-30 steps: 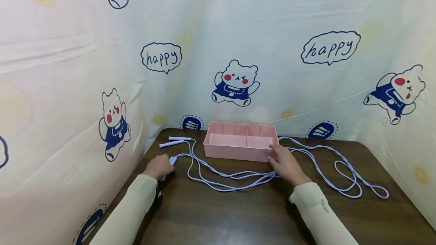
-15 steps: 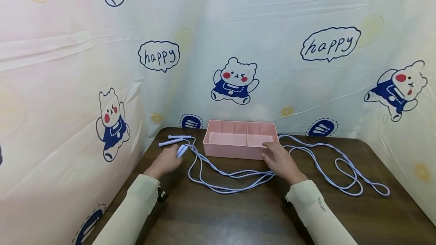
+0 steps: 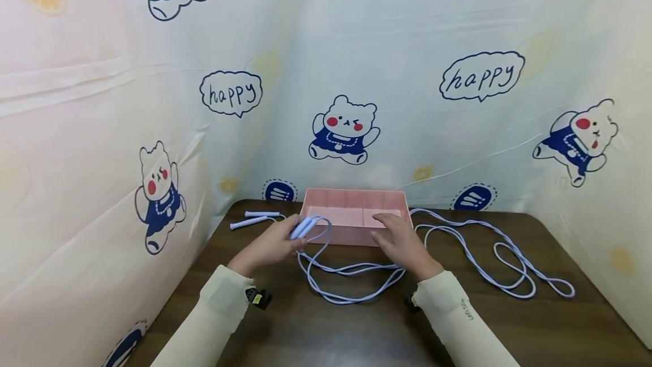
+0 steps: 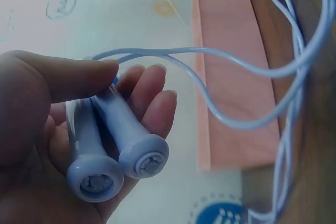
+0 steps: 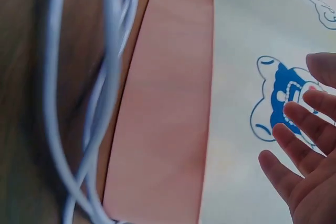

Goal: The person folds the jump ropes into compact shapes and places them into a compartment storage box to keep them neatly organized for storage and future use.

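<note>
Two light-blue jump-rope handles (image 3: 304,227) lie side by side in my left hand (image 3: 270,247), thumb across them and fingers curled beneath. In the left wrist view, the handles' round ends (image 4: 143,157) face the camera, and the cords (image 4: 231,61) loop away toward the box. The pink divided box (image 3: 333,235) stands at the back of the table, its compartments bare. My right hand (image 3: 403,247) hovers before the box's right part with spread fingers and nothing in them; the right wrist view also shows these fingers (image 5: 299,145) apart.
Another pair of light-blue handles (image 3: 249,222) lies at the table's back left. Cords (image 3: 351,301) curve across the table before the box, and more cord (image 3: 509,285) lies looped on the right. A printed curtain (image 3: 407,72) encloses the dark table (image 3: 326,338).
My left hand has lifted the handles and carried them right, toward the box's front, trailing cord. My right hand has shifted slightly left and stayed by the box.
</note>
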The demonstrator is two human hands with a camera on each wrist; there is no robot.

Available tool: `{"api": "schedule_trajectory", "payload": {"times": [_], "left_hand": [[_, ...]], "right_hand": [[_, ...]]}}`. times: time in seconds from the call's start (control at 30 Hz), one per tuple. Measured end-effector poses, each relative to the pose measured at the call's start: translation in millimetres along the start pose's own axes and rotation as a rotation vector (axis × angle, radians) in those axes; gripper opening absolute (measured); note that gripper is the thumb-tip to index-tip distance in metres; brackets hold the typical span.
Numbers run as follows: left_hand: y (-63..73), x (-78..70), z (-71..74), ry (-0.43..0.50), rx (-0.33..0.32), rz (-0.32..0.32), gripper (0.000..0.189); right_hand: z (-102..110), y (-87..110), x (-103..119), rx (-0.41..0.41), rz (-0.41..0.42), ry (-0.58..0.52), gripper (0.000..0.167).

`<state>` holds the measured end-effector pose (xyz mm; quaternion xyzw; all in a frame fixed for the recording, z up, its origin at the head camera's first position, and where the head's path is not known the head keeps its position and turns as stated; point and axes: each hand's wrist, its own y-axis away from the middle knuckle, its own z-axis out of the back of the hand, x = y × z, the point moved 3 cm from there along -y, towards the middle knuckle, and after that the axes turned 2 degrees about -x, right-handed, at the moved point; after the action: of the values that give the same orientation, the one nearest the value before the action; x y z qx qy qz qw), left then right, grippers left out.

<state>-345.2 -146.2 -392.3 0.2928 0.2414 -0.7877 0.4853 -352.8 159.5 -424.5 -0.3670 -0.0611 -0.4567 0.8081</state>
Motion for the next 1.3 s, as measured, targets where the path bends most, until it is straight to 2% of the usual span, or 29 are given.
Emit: {"api": "schedule_trajectory", "payload": {"times": [0.17, 0.3, 0.5, 0.6, 0.77, 0.93, 1.0, 1.1, 1.23, 1.3], "left_hand": [[-5.3, -15.2, -4.0, 0.023, 0.061, -0.056, 0.026], [-16.0, -25.0, -11.2, 0.074, 0.071, -0.126, 0.025], [-35.4, -36.2, -32.9, 0.27, 0.098, -0.164, 0.025], [-40.7, -38.8, -44.7, 0.342, 0.124, -0.174, 0.025], [-39.6, -34.6, -59.7, 0.487, 0.163, -0.183, 0.028], [-35.5, -33.0, -73.7, 0.669, 0.234, -0.219, 0.032], [-36.2, -32.7, -77.1, 0.717, 0.249, -0.24, 0.035], [-37.2, -31.1, -82.6, 0.758, 0.276, -0.233, 0.038], [-36.3, -28.1, -91.9, 0.763, 0.356, -0.213, 0.034], [-36.2, -27.9, -95.2, 0.771, 0.391, -0.232, 0.033]], "right_hand": [[-7.6, -11.5, 11.6, 0.007, 0.006, -0.027, 0.045], [-10.3, -19.2, 16.6, 0.005, -0.031, -0.095, 0.049], [-12.4, -26.3, 14.6, -0.015, -0.134, -0.306, 0.05], [-12.7, -25.0, 12.9, -0.044, -0.152, -0.382, 0.047], [-15.6, -14.7, 11.2, -0.118, -0.139, -0.433, 0.035], [-17.3, -3.7, 11.2, -0.098, -0.134, -0.432, 0.026], [-14.1, -4.7, 11.7, -0.103, -0.123, -0.447, 0.021], [-3.2, -6.7, 12.4, -0.143, -0.109, -0.481, 0.018], [18.6, -8.4, 22.8, -0.16, -0.087, -0.506, 0.015], [28.9, -11.0, 31.5, -0.146, -0.051, -0.501, 0.015]]}}
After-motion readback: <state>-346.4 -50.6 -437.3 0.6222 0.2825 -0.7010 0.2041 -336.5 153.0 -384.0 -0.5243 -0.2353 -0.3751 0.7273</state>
